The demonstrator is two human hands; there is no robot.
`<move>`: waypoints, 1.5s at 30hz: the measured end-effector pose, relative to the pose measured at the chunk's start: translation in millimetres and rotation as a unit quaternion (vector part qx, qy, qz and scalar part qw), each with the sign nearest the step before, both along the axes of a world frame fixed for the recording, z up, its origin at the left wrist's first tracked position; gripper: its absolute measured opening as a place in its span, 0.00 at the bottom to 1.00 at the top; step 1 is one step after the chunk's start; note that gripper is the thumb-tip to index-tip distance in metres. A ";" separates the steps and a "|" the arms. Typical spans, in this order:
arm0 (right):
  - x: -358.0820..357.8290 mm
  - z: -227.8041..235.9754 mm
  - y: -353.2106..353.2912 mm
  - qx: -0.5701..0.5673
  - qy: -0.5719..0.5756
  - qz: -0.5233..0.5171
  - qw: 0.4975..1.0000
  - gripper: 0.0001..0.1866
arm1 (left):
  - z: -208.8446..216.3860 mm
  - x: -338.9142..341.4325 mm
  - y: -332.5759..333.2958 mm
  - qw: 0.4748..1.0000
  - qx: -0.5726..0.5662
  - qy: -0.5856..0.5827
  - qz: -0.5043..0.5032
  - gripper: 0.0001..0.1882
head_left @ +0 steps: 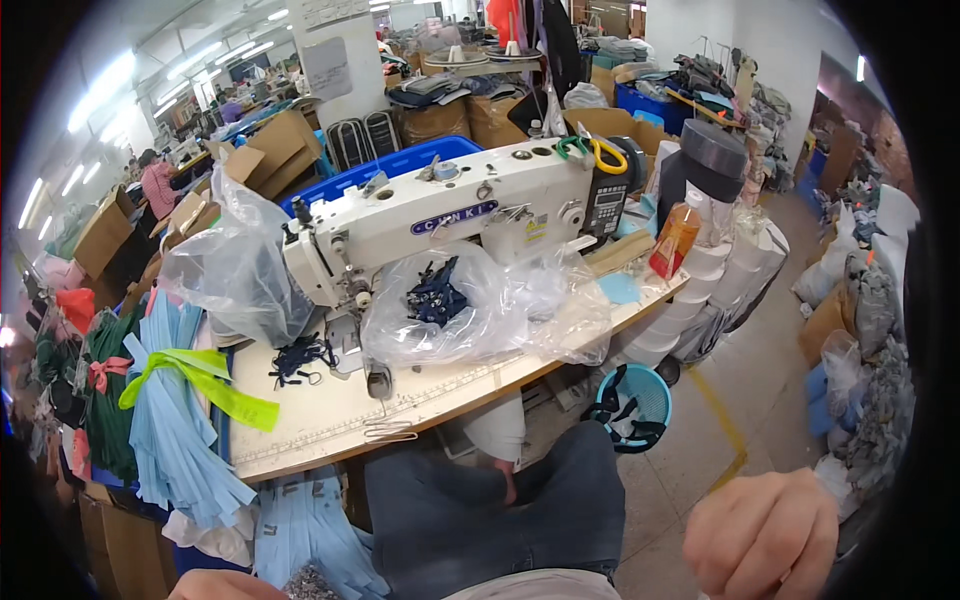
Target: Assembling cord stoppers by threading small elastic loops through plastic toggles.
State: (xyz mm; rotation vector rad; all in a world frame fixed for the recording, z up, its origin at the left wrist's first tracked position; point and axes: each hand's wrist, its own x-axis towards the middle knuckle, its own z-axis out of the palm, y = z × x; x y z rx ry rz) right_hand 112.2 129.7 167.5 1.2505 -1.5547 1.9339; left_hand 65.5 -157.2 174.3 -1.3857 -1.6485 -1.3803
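My right hand (765, 535) is raised at the lower right, away from the table, its fingers curled closed. Whatever it may hold is hidden. Only the top of my left hand (225, 586) shows at the lower edge, next to a speckled grey thing (315, 580) and hanging light blue fabric strips (300, 525); its fingers are out of sight. Before me stands a white sewing machine (440, 215). A clear plastic bag (480, 330) lies on its table (300, 430) with a heap of small dark navy pieces (436, 294) inside. More dark pieces (300, 358) lie near the needle.
Blue strips (170, 400) and a neon yellow band (200, 375) hang off the table's left end. An orange bottle (677, 235) stands at the right end. A turquoise basket (640, 400) sits on the floor. Piled garments (870, 330) line the right side.
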 end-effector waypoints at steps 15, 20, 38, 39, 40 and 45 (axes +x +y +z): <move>20.9 -254.7 -12.8 -0.297 -0.742 -0.047 0.599 0.15 | -176.4 -217.5 -115.7 0.891 -0.088 -0.297 0.333 0.10; 39.5 -260.1 4.3 -0.353 -0.719 -0.074 0.594 0.07 | -206.8 -211.4 -99.5 0.885 -0.125 -0.285 0.347 0.11; 46.2 -311.8 -28.9 -0.194 -0.828 0.078 0.521 0.13 | -228.7 -235.1 -102.7 0.863 -0.212 -0.203 0.411 0.05; 46.2 -316.7 -29.8 -0.226 -0.833 0.080 0.499 0.13 | -232.9 -236.0 -104.8 0.860 -0.213 -0.214 0.410 0.05; 49.3 -317.6 -28.3 -0.265 -0.834 0.079 0.477 0.12 | -232.0 -235.4 -105.0 0.857 -0.226 -0.209 0.414 0.05; 46.8 -319.7 -27.9 -0.260 -0.839 0.068 0.473 0.12 | -219.9 -232.1 -117.3 0.830 -0.147 -0.329 0.426 0.06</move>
